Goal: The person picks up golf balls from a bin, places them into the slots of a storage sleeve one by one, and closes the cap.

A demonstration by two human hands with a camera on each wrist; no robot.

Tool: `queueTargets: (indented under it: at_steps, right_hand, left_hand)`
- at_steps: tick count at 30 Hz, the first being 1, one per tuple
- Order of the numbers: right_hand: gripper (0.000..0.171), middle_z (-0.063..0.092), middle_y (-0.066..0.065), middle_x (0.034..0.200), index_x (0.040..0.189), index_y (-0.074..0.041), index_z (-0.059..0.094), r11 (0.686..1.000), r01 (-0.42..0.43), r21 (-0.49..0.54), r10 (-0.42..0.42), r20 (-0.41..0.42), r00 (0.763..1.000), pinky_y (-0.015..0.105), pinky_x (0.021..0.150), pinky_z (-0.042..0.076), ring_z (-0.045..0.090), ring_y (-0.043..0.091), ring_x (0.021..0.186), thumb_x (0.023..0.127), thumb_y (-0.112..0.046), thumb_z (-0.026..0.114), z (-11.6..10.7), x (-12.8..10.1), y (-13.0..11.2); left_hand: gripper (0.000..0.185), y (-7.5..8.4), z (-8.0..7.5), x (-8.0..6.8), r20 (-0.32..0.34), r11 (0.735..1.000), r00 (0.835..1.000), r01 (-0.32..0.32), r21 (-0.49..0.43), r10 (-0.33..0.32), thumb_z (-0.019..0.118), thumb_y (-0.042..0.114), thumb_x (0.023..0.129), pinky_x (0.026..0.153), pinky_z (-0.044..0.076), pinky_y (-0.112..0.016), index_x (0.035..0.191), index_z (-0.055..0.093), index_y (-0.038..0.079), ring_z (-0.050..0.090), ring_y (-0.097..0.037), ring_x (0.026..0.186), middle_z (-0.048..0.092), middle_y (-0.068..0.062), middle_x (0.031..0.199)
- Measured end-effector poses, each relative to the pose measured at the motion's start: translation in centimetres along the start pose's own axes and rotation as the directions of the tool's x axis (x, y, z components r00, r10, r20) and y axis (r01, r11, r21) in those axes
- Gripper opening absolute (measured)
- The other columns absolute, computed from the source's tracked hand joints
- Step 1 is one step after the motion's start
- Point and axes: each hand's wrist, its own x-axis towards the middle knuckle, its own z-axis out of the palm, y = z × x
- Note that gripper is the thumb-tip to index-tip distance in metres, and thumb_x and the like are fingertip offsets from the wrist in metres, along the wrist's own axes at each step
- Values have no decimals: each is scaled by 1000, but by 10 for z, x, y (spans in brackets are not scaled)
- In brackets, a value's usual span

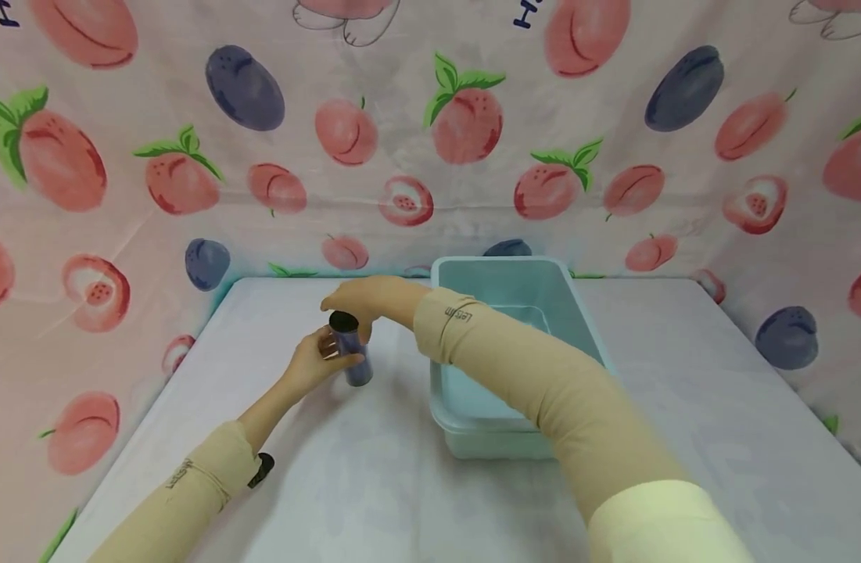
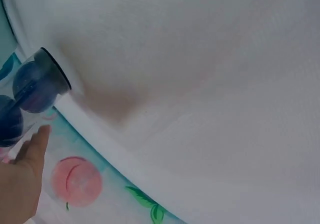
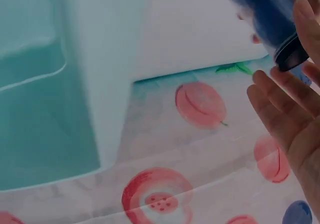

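A clear tube of blue balls (image 1: 349, 342) stands slightly tilted, low over the left part of the table, its black lid (image 1: 343, 321) uppermost. My left hand (image 1: 312, 364) grips it from the left, thumb across the near side and fingers behind. Above the lid is my right hand (image 1: 375, 299), palm down, with its fingers extended. Seen from the right wrist, the right hand (image 3: 295, 129) has its fingers spread beside the lid (image 3: 292, 55); whether they touch it I cannot tell. In the left wrist view, round balls show through the tube (image 2: 37, 86).
A pale blue-green plastic bin (image 1: 496, 446) stands on the table right of the tube, partly covered by my right forearm. The white-covered table (image 1: 374, 485) meets a fruit-printed cloth (image 1: 472, 203) at the back and sides. A small black object (image 1: 262, 470) shows beside the left cuff.
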Motion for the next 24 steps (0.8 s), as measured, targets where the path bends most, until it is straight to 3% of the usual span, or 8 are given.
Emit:
queueTargets:
  at_steps: [5, 7, 9, 12, 15, 20, 24]
  right_hand:
    - [77, 29, 3, 155, 149, -11, 25, 1000, -7, 2, 7, 34, 999, 32, 117, 24, 26, 18, 143, 87, -20, 69, 1, -15, 12]
    - [72, 27, 3, 155, 149, -11, 26, 1000, -4, -4, 4, 49, 999, 32, 118, 22, 24, 18, 144, 89, -20, 66, 0, -21, 17]
    - [67, 27, 3, 156, 148, -12, 29, 1000, 10, -12, -9, 67, 998, 33, 117, 24, 24, 19, 144, 91, -19, 63, 0, -26, 21]
    - [61, 27, 2, 156, 147, -14, 32, 999, 34, -41, -31, 81, 996, 35, 115, 28, 27, 20, 143, 93, -17, 60, 0, -31, 25]
    - [59, 28, -1, 155, 147, -17, 34, 997, 41, -66, -35, 88, 996, 35, 114, 32, 30, 20, 141, 94, -17, 58, 2, -35, 26]
    - [58, 28, -4, 155, 147, -20, 33, 997, 51, -57, -47, 80, 996, 34, 112, 34, 33, 20, 140, 94, -17, 57, 7, -39, 28]
    - [56, 34, -3, 152, 146, -19, 35, 998, 46, -40, -43, 66, 997, 33, 108, 39, 38, 20, 137, 94, -16, 57, 12, -39, 27]
  left_hand:
    - [71, 11, -3, -8, -118, 997, 991, -71, -14, 69, 73, 13, 82, 103, 42, -44, 142, 36, 0, 48, -39, 127, 47, -24, 139]
    - [69, 16, -5, -11, -177, 991, 975, -131, 16, 132, 74, 12, 81, 104, 42, -42, 140, 41, 1, 48, -36, 128, 47, -20, 140]
    - [63, 20, -6, -14, -235, 974, 946, -208, 89, 224, 76, 9, 79, 103, 43, -42, 135, 48, 1, 49, -35, 126, 50, -18, 138]
    - [51, 24, -11, -18, -290, 911, 873, -325, 253, 392, 78, 4, 74, 100, 45, -46, 121, 59, -1, 54, -34, 118, 57, -18, 126]
    - [42, 24, -15, -19, -270, 825, 808, -401, 398, 523, 79, 1, 71, 95, 46, -49, 111, 65, -2, 56, -34, 112, 62, -18, 118]
    - [39, 22, -21, -20, -158, 705, 762, -470, 531, 628, 80, 0, 69, 94, 47, -48, 106, 67, -1, 56, -34, 112, 64, -18, 115]
    - [44, 17, -24, -19, -78, 636, 738, -517, 572, 670, 83, 2, 66, 94, 47, -47, 108, 67, 0, 56, -34, 112, 65, -18, 116]
